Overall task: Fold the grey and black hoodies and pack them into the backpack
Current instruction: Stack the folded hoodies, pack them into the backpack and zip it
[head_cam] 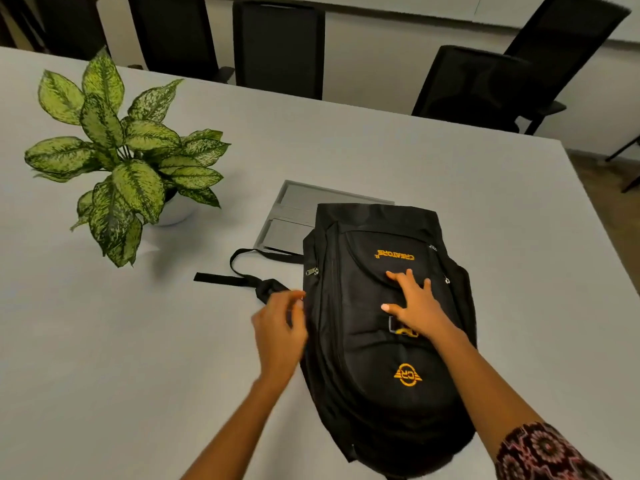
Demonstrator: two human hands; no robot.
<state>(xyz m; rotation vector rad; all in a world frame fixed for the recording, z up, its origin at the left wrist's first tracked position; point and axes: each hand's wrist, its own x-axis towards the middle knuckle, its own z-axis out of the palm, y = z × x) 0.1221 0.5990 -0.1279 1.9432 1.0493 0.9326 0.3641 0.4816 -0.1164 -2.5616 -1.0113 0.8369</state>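
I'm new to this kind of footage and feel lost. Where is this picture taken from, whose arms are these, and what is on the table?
No machine here: a person wears a wide-angle camera on the head, so the single picture looks forward and down at their own bare arms. On the pale grey table lies a black fabric backpack with yellow logos, front up. The right hand presses on its front with fingers spread. The left hand is at the backpack's left edge, fingers curled; it is blurred, so I cannot tell whether it holds anything. A green speckled-leaf plant in a white pot stands to the left.
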